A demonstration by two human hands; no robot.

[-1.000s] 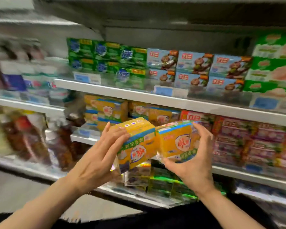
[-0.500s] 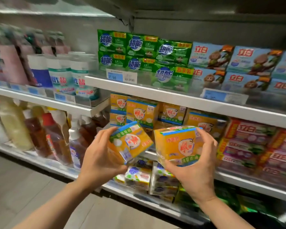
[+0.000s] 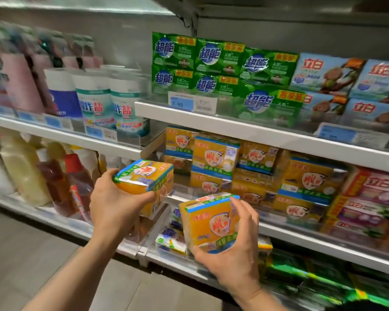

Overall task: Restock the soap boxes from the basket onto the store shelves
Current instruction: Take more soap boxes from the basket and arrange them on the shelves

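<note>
My left hand [image 3: 117, 205] grips a yellow soap pack [image 3: 147, 180], tipped so its top face points up, just in front of the middle shelf's left end. My right hand [image 3: 236, 250] grips a second yellow soap pack [image 3: 209, 223] from below and the right side, lower and nearer to me. Behind them, matching yellow soap packs [image 3: 213, 158] are stacked on the middle shelf [image 3: 301, 234]. The basket is out of view.
Green soap packs [image 3: 218, 57] and blue ones [image 3: 328, 72] fill the upper shelf [image 3: 245, 129]. Red-and-pink packs [image 3: 373, 198] sit right of the yellow stack. White tubs [image 3: 94, 97] and bottles [image 3: 54, 176] line the left-hand shelves. Grey floor [image 3: 20, 254] lies at bottom left.
The view has swung closer to the shelves. My left hand has turned its pack flat and carried it up toward the middle shelf. My right hand has dropped lower with its pack.
</note>
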